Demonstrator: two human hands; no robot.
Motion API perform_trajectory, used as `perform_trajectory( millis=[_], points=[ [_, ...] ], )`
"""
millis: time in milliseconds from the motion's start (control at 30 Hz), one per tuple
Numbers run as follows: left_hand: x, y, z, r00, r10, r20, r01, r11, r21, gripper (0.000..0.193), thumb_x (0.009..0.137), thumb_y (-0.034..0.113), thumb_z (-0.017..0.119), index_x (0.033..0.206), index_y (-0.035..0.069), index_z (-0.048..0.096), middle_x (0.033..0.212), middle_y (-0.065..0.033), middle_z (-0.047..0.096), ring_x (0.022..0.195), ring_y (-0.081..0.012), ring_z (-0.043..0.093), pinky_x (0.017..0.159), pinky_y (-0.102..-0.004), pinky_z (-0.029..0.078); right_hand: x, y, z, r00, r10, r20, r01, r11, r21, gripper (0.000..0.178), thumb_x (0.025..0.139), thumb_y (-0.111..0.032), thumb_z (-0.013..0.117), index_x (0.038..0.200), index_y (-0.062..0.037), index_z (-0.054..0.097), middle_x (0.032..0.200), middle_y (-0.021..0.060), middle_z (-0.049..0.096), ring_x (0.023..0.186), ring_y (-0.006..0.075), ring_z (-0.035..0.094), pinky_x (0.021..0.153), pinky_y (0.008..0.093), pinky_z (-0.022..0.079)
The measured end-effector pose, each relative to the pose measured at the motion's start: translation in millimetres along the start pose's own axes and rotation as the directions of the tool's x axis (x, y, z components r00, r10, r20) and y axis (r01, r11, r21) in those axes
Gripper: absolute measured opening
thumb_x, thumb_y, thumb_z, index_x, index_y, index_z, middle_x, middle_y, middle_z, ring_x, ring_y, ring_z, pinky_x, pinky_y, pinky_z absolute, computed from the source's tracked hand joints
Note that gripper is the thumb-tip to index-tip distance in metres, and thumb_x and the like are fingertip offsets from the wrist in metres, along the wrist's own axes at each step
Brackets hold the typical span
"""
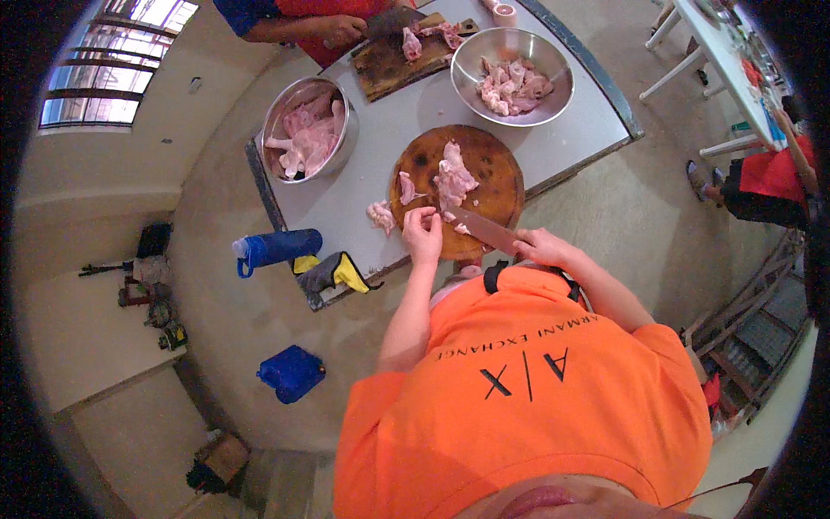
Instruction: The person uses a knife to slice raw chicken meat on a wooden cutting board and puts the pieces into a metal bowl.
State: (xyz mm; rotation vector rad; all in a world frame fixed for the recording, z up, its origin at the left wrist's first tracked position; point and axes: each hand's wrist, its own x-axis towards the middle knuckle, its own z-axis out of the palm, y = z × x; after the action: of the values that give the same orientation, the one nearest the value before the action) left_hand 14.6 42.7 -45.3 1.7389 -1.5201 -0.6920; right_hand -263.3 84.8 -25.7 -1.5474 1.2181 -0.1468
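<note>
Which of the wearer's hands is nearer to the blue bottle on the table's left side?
Left. The left hand is to the right of the blue bottle, by the round board; the right hand is farther right, on the knife handle.

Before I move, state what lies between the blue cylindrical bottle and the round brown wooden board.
In the head view, a lumpy pale-pink raw meat scrap lies on the light-grey tabletop.
</note>
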Motion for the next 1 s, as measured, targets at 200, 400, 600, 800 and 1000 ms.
perform_trajectory(
  millis=[200, 400, 600, 800, 1000],
  points=[
    [-13.8, 29.3, -10.1, 0.941, 0.268, 0.208, -0.295, 0.949, 0.111, 0.042, 0.07, 0.02, 0.08, 0.108, 0.008, 0.068, 0.11, -0.0086, 0.059, 0.105, -0.0259, 0.054, 0.089, -0.0367, 0.047, 3.0, -1.5, -3.0, 0.979, 0.141, 0.144, -0.166, 0.97, 0.179, 0.031, 0.093, -0.029, 0.049, 0.102, -0.0013, 0.061, 0.082, 0.0077, 0.066, 0.065, 0.0169, 0.058, 0.062, 0.0341, 0.048],
    [-14.2, 14.9, -10.8, 0.921, 0.322, 0.218, -0.355, 0.926, 0.132, 0.023, 0.081, 0.016, 0.07, 0.101, 0.005, 0.07, 0.106, -0.0093, 0.06, 0.1, -0.028, 0.054, 0.087, -0.0378, 0.046, 3.6, 8.9, 1.1, 0.974, 0.15, 0.172, -0.188, 0.955, 0.228, 0.029, 0.093, -0.029, 0.051, 0.098, -0.002, 0.06, 0.07, 0.0032, 0.057, 0.058, 0.0126, 0.052, 0.054, 0.0306, 0.043],
    [-18.5, 23.7, -14.3, 0.86, 0.46, 0.222, -0.493, 0.86, 0.128, 0.028, 0.082, 0.018, 0.07, 0.105, 0.002, 0.067, 0.105, -0.0114, 0.059, 0.101, -0.0306, 0.053, 0.087, -0.0402, 0.046, -5.3, -6.4, -2.5, 0.981, 0.113, 0.155, -0.164, 0.913, 0.373, 0.027, 0.094, -0.028, 0.051, 0.093, -0.0021, 0.058, 0.063, 0.0001, 0.05, 0.05, 0.0104, 0.047, 0.047, 0.0285, 0.039],
    [-21.2, 13.6, -14.5, 0.83, 0.48, 0.285, -0.504, 0.863, 0.015, 0.03, 0.078, 0.011, 0.073, 0.106, 0.004, 0.067, 0.109, -0.0093, 0.06, 0.103, -0.0292, 0.055, 0.089, -0.0387, 0.047, -12.0, -17.2, -7.1, 0.969, 0.146, 0.198, -0.214, 0.897, 0.386, 0.025, 0.094, -0.025, 0.05, 0.099, -0.0019, 0.058, 0.059, -0.0005, 0.047, 0.045, 0.01, 0.045, 0.042, 0.0278, 0.038],
    [-14.7, 25.4, -17.4, 0.796, 0.51, 0.324, -0.552, 0.833, 0.045, 0.03, 0.075, -0.003, 0.065, 0.104, 0.003, 0.064, 0.107, -0.011, 0.059, 0.102, -0.0309, 0.054, 0.089, -0.0401, 0.046, -16.0, -14.3, -9.3, 0.958, 0.181, 0.223, -0.253, 0.899, 0.358, 0.03, 0.091, -0.033, 0.051, 0.09, -0.0029, 0.056, 0.069, 0.0024, 0.053, 0.057, 0.0153, 0.052, 0.052, 0.0342, 0.043]
  ],
)
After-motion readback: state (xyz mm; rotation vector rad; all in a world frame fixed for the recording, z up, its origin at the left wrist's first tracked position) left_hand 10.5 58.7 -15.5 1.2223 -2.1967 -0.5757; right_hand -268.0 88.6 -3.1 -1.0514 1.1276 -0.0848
